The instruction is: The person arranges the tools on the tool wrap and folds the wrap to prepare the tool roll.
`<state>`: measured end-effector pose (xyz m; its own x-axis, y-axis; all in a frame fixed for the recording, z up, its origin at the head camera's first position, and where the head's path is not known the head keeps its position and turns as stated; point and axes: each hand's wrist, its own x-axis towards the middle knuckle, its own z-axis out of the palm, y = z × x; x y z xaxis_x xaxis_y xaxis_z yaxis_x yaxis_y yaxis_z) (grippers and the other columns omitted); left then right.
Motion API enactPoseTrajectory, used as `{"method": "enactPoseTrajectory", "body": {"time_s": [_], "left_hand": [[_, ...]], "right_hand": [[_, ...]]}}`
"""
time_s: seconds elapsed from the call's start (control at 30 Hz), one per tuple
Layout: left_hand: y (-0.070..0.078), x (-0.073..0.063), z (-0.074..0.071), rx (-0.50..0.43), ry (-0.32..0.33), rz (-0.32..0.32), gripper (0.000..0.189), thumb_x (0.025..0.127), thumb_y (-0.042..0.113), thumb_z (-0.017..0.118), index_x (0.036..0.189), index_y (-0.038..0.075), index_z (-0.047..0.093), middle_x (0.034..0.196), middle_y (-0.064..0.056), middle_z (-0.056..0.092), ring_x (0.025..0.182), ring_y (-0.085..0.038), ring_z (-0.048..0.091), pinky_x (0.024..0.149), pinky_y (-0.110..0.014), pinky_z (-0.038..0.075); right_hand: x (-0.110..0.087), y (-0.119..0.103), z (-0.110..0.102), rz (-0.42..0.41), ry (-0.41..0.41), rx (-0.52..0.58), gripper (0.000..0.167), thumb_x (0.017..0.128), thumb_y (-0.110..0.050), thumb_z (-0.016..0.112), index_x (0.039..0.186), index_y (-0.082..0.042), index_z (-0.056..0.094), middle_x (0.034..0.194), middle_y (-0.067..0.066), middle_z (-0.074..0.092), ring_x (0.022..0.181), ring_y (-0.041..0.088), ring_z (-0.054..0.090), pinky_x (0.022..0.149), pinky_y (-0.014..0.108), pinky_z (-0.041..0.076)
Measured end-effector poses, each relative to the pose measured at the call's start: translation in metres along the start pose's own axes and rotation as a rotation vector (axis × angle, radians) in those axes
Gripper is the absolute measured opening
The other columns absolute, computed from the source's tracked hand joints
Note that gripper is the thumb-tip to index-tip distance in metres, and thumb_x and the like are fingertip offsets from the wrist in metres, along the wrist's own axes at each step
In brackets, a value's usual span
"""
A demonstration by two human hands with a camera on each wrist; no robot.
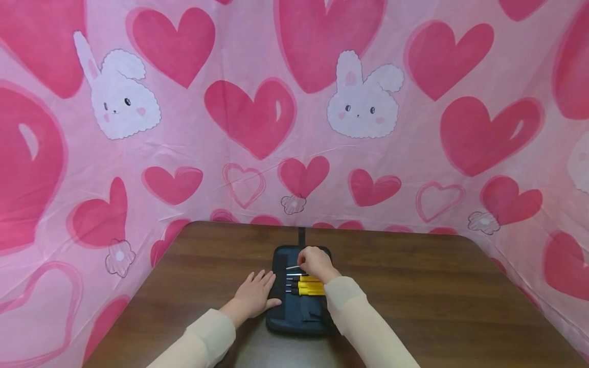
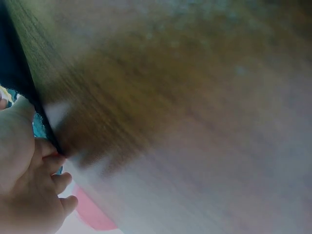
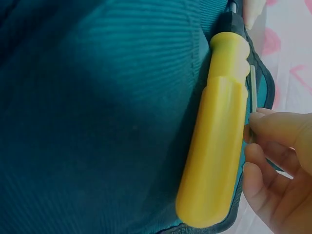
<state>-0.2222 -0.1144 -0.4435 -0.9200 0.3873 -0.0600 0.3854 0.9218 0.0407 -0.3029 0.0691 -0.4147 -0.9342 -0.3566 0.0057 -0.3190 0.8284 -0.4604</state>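
Observation:
A dark blue tool case (image 1: 294, 324) lies opened flat on the table, with several yellow-handled screwdrivers (image 1: 313, 291) side by side across it, tips to the left. My left hand (image 1: 253, 295) rests on the case's left edge, fingers spread and extended. Seen from the left wrist, that hand (image 2: 29, 170) is at the case's dark border. Above the screwdrivers, my right hand (image 1: 315, 262) pinches a thin metal rod (image 3: 253, 90) between thumb and fingertips. One yellow screwdriver handle (image 3: 214, 131) lies right beside these fingers in the right wrist view.
The brown wooden table (image 1: 414, 296) extends on both sides of the case. A black strap (image 1: 301, 236) runs from the case's far end toward the table's back edge. Behind hangs a pink cloth (image 1: 313, 138) printed with hearts and rabbits.

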Motion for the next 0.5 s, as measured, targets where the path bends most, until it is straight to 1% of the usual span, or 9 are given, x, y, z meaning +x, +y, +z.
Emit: {"method": "enactPoseTrajectory", "body": {"time_s": [0.23,0.5], "left_hand": [[0.0019,-0.0001,-0.002,0.028,-0.009,-0.009,0.069,0.086,0.054,0.051,0.134,0.005,0.046,0.137,-0.01,0.044,0.129,-0.029,0.034,0.105,-0.047,0.023],[0.0021,-0.0008,-0.0005,0.023,-0.002,-0.008,0.069,0.086,0.054,0.052,0.134,0.004,0.047,0.137,-0.011,0.045,0.128,-0.029,0.035,0.104,-0.047,0.024]], "right_hand": [[0.0003,0.0015,0.0005,-0.027,-0.007,-0.064,0.006,0.08,-0.006,0.069,0.079,-0.012,0.071,0.073,-0.003,0.06,0.067,0.016,0.051,0.072,0.033,0.05],[0.0024,-0.0017,0.0053,-0.059,-0.033,-0.117,0.009,0.079,-0.004,0.07,0.075,-0.012,0.07,0.071,-0.003,0.059,0.065,0.015,0.051,0.071,0.032,0.05]]}}
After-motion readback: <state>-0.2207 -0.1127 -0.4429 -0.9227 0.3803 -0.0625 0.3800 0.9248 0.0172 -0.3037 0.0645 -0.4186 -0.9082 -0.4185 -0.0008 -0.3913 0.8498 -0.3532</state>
